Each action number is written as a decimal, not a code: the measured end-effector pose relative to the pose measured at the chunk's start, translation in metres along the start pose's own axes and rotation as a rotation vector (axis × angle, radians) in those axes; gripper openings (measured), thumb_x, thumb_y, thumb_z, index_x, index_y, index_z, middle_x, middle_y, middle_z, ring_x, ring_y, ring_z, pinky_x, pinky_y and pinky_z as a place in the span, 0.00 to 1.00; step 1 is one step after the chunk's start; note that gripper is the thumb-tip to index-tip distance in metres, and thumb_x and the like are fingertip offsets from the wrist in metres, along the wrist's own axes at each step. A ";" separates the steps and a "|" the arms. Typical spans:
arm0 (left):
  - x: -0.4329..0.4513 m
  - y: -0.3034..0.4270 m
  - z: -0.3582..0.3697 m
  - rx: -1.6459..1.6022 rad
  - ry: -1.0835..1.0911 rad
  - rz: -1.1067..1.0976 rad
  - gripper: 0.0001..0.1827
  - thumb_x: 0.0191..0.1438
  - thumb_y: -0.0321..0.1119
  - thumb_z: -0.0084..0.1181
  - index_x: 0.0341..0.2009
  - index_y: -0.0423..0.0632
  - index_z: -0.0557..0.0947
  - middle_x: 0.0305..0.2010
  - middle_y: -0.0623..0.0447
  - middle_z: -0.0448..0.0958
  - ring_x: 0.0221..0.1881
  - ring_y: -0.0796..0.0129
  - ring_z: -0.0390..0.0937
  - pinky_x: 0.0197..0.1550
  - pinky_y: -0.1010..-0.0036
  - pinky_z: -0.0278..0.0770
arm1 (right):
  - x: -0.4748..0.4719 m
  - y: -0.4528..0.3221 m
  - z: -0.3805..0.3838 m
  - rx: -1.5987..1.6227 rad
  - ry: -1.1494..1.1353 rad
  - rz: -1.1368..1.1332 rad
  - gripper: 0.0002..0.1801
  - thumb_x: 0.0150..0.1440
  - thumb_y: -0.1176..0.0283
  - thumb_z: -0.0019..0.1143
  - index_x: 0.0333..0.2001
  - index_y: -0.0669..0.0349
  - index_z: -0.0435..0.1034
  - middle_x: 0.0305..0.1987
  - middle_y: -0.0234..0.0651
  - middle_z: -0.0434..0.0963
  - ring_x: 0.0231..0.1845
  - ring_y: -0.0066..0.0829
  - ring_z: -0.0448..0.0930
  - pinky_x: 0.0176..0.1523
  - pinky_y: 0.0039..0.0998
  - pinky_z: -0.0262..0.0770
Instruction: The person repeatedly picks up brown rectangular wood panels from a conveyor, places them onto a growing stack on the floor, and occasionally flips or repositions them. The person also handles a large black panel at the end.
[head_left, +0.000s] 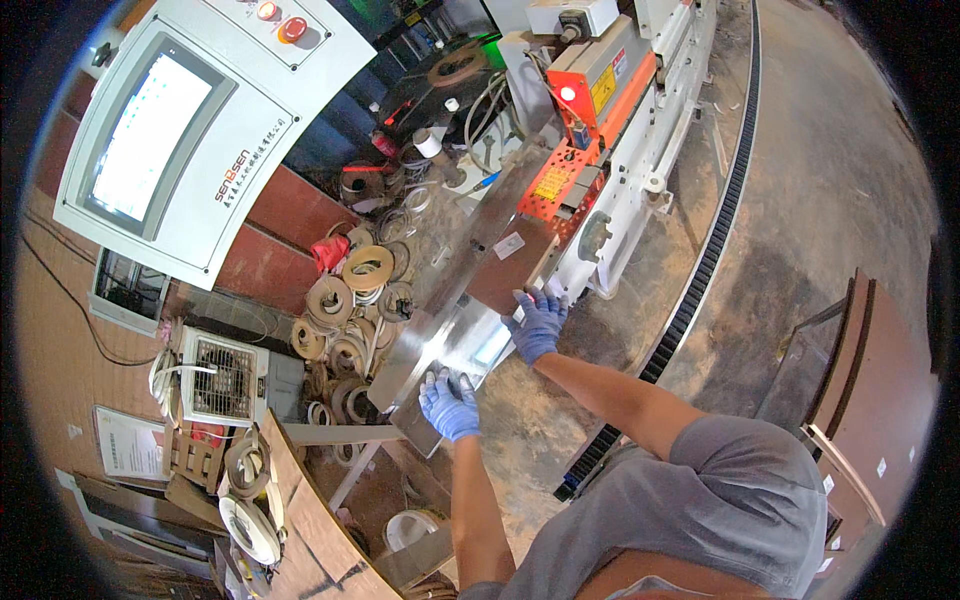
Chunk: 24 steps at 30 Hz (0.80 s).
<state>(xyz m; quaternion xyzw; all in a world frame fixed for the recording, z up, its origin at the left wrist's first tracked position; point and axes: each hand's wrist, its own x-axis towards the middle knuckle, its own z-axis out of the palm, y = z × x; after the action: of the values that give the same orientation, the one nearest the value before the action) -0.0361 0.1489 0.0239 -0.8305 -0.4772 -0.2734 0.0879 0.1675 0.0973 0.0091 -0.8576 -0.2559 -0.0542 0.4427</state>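
Observation:
In a blue work glove, my right hand (537, 324) touches the near right corner of a brown panel (504, 274), its fingers apart. The panel carries a white label and lies flat on the metal infeed table (465, 330) of an edge banding machine (619, 176). Its far end reaches the perforated orange guard (553, 180). My left hand (450, 409), gloved the same way, rests palm down with spread fingers at the near end of the shiny table, apart from the panel. Nothing shows in its grasp, though the palm is hidden.
Edge banding rolls (367, 268) lie piled left of the table. A control cabinet with a lit screen (154, 135) stands farther left, above a fan unit (223, 379). A black roller track (705, 262) runs along the right. Brown panels (877, 390) stand at far right.

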 end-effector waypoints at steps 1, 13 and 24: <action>0.002 0.001 0.002 0.003 -0.001 0.005 0.21 0.48 0.51 0.58 0.44 0.54 0.79 0.55 0.45 0.73 0.56 0.47 0.67 0.61 0.57 0.60 | 0.006 0.005 0.004 -0.006 0.031 0.004 0.31 0.38 0.54 0.67 0.49 0.42 0.70 0.57 0.29 0.68 0.64 0.40 0.59 0.68 0.55 0.38; 0.005 0.005 -0.001 -0.030 -0.039 -0.025 0.21 0.49 0.50 0.58 0.44 0.53 0.79 0.56 0.45 0.72 0.57 0.47 0.65 0.61 0.57 0.59 | 0.070 0.050 -0.005 -0.040 0.125 -0.073 0.26 0.36 0.54 0.69 0.41 0.44 0.72 0.54 0.32 0.74 0.59 0.44 0.66 0.63 0.54 0.48; 0.007 0.007 -0.001 -0.019 -0.059 -0.045 0.22 0.47 0.48 0.60 0.45 0.52 0.79 0.56 0.45 0.71 0.58 0.45 0.64 0.61 0.56 0.60 | 0.111 0.072 -0.016 -0.067 0.154 -0.195 0.25 0.35 0.60 0.69 0.40 0.48 0.72 0.49 0.32 0.76 0.53 0.41 0.69 0.61 0.53 0.53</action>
<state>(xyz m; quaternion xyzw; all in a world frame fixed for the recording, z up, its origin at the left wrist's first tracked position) -0.0273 0.1502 0.0295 -0.8279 -0.4958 -0.2554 0.0598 0.3000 0.0940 0.0013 -0.8362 -0.3014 -0.1715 0.4248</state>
